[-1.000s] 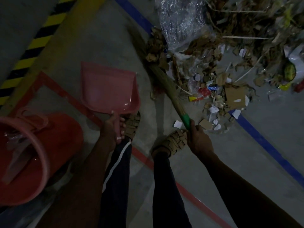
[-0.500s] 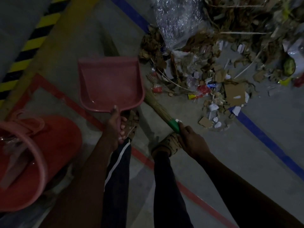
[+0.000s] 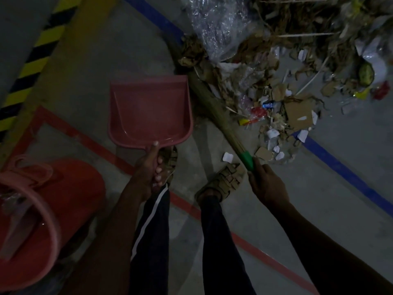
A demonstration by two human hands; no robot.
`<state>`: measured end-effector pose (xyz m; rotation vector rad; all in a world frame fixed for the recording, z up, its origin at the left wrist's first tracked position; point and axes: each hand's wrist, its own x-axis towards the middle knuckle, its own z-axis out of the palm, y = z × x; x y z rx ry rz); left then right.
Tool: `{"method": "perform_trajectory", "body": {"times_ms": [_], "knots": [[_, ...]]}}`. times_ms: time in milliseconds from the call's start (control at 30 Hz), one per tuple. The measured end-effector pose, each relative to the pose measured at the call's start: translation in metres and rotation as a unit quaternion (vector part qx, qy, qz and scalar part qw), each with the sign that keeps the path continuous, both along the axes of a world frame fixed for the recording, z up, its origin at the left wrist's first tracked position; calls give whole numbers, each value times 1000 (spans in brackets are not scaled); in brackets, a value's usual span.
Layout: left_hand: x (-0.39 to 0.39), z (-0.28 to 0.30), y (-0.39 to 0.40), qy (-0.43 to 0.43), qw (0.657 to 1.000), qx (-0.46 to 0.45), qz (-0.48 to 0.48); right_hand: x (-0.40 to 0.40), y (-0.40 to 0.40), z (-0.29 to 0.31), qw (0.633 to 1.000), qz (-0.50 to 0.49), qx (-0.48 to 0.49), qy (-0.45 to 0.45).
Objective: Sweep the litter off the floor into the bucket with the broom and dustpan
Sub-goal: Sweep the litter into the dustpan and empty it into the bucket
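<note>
The left hand [image 3: 146, 169] is wrapped round the handle of the pink plastic dustpan [image 3: 148, 111], thumb along the top, holding it with its mouth pointing away. The right hand [image 3: 266, 184] grips the green-capped end of the straw broom [image 3: 214, 109], whose bristles reach far into the left edge of the litter heap of torn cardboard, paper scraps and dry leaves [image 3: 276, 99]. Half a second ago the broom lay lower and nearer the dustpan; now it has swung right, back against the pile, and the right hand has moved right with it. The red plastic bucket [image 3: 53, 209] sits near left on the concrete floor [image 3: 319, 199], beside the red painted line [image 3: 255, 245].
</note>
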<state>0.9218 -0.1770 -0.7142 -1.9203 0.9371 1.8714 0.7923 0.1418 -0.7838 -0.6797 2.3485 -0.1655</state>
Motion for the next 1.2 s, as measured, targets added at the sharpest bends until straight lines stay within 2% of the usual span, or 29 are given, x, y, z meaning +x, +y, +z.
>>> {"method": "perform_trajectory", "body": {"times_ms": [200, 367, 533, 700, 900, 1067, 1200], "knots": [[-16, 2, 14, -5, 999, -4, -40, 15, 26, 13, 999, 40, -28, 15], [-25, 4, 22, 29, 997, 15, -73, 38, 31, 13, 998, 9, 28, 46], [-38, 20, 35, 45, 991, 12, -124, 53, 57, 23, 994, -65, 88, -17], [-54, 31, 49, 58, 980, -8, -190, 63, 89, 30, 974, -132, 152, -102], [-71, 41, 64, 20, 963, -3, -270, 77, 68, 31, 954, -233, 189, 0], [-70, 45, 47, 19, 927, -54, -370, 102, 44, 37, 941, -301, 129, 82], [-58, 49, 39, 3, 921, -74, -383, 146, 47, 40, 944, -306, 99, 78]]}}
